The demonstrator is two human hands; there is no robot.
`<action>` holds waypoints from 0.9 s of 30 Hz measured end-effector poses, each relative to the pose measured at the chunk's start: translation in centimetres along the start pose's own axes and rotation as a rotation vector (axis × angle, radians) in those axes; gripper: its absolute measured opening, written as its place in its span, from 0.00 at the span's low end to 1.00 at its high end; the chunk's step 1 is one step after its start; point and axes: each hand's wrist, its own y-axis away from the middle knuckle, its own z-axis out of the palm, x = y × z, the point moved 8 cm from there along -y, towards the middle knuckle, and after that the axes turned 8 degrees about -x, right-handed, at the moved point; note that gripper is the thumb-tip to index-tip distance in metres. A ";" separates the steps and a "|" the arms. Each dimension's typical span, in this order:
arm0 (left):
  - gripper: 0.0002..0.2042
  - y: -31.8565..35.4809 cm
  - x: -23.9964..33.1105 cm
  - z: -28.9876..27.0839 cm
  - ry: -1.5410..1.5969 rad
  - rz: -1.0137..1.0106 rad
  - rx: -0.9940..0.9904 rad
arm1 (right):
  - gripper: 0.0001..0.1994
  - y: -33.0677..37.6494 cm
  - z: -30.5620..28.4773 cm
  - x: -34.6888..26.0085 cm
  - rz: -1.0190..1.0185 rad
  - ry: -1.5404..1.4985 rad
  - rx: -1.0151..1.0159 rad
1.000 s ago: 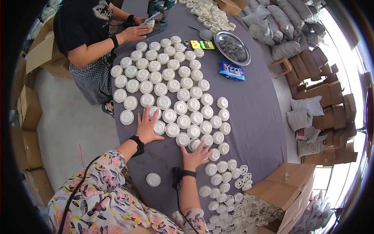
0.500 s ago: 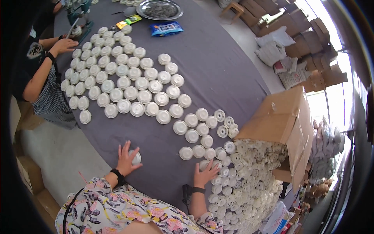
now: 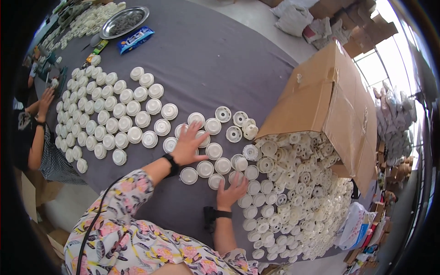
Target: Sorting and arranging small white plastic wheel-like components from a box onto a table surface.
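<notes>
Many round white plastic caps (image 3: 126, 109) lie in rows on a grey table (image 3: 220, 64). My left hand (image 3: 189, 145) lies flat with spread fingers on caps at the right end of the rows. My right hand (image 3: 231, 191) rests palm down, fingers apart, on caps at the edge of a loose pile (image 3: 293, 197). Neither hand grips anything. That pile spills from a tipped cardboard box (image 3: 321, 101) at the right.
Another person's hand (image 3: 45, 98) works at the far left of the table. A metal tray (image 3: 123, 21), a blue packet (image 3: 135, 39) and more caps lie at the far end. Sacks and boxes are stacked beyond the table at the upper right.
The view has swung right, bringing the box and pile into sight. Both my hands have moved right, from the rows to the caps beside the pile.
</notes>
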 end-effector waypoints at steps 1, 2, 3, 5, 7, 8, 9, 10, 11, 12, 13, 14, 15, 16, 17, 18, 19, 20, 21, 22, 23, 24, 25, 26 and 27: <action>0.38 -2.2 0.7 1.0 -0.037 0.030 -0.014 | 0.35 -1.2 -0.5 0.0 -0.001 0.024 -0.006; 0.36 -3.5 0.9 2.0 -0.077 0.054 -0.026 | 0.35 -2.2 -0.3 -0.1 -0.007 0.043 -0.015; 0.36 -4.2 1.3 2.6 -0.072 0.067 -0.037 | 0.36 -3.1 -0.1 0.1 0.008 0.059 -0.022; 0.32 -5.1 1.2 4.5 -0.176 0.035 -0.182 | 0.37 -4.4 0.8 0.0 0.057 0.102 -0.054; 0.31 -4.8 0.7 4.4 -0.171 0.069 -0.199 | 0.37 -4.7 1.7 -0.5 0.109 0.147 -0.092; 0.30 -4.4 0.2 3.9 -0.173 0.089 -0.201 | 0.38 -4.6 2.1 -1.4 0.062 0.064 -0.071; 0.30 -3.7 -0.7 3.0 -0.160 0.078 -0.179 | 0.38 -4.5 2.5 -2.6 0.007 -0.022 -0.054; 0.30 -3.4 -1.4 2.7 -0.151 0.082 -0.181 | 0.38 -4.5 2.8 -3.1 0.010 -0.014 -0.055; 0.30 -3.1 -2.3 2.2 -0.162 0.076 -0.172 | 0.38 -4.4 3.2 -4.1 -0.019 -0.034 -0.065; 0.30 -2.7 -3.3 1.6 -0.174 0.068 -0.161 | 0.38 -4.4 3.5 -5.4 -0.051 -0.057 -0.074; 0.30 -2.3 -4.6 1.1 -0.195 0.031 -0.170 | 0.38 -4.8 3.8 -7.0 -0.082 -0.046 -0.073; 0.30 -1.7 -5.6 0.6 -0.196 0.024 -0.168 | 0.38 -4.9 4.5 -8.2 -0.088 -0.048 -0.077; 0.31 -1.2 -6.7 -0.1 -0.203 0.003 -0.145 | 0.38 -5.2 5.5 -9.6 -0.127 -0.104 -0.113; 0.31 -1.1 -7.4 -0.8 -0.206 -0.010 -0.122 | 0.38 -5.7 6.3 -10.8 -0.162 -0.154 -0.145; 0.33 -1.0 -8.4 -1.4 -0.198 -0.053 -0.154 | 0.38 -6.3 6.7 -11.9 -0.198 -0.123 -0.126; 0.33 -0.7 -9.1 -2.4 -0.202 -0.058 -0.152 | 0.38 -6.8 7.2 -12.8 -0.202 -0.128 -0.127; 0.33 -0.6 -9.9 -3.3 -0.219 -0.085 -0.144 | 0.38 -7.4 7.8 -13.7 -0.233 -0.126 -0.142; 0.33 -0.6 -10.5 -4.0 -0.234 -0.109 -0.135 | 0.37 -8.0 8.2 -14.4 -0.262 -0.122 -0.156; 0.31 -0.6 -10.6 -5.0 -0.192 -0.083 -0.095 | 0.36 -8.5 8.1 -15.1 -0.263 -0.149 -0.164; 0.31 -0.8 -11.0 -5.1 -0.194 -0.084 -0.095 | 0.36 -8.5 8.0 -15.1 -0.264 -0.151 -0.164; 0.29 -1.3 -10.6 -4.9 -0.117 -0.005 -0.090 | 0.35 -8.4 7.9 -14.8 -0.241 -0.172 -0.175; 0.27 -1.9 -10.0 -4.9 -0.040 0.077 -0.083 | 0.33 -8.4 7.7 -14.4 -0.218 -0.193 -0.182; 0.24 -2.6 -9.0 -4.9 0.002 0.121 -0.062 | 0.33 -8.2 7.6 -14.0 -0.222 -0.194 -0.183; 0.24 -3.5 -8.5 -4.4 0.001 0.118 -0.059 | 0.32 -8.0 7.0 -13.4 -0.225 -0.201 -0.129; 0.24 -4.7 -7.7 -3.7 0.047 0.153 -0.028 | 0.30 -8.1 6.1 -12.7 -0.227 -0.203 -0.072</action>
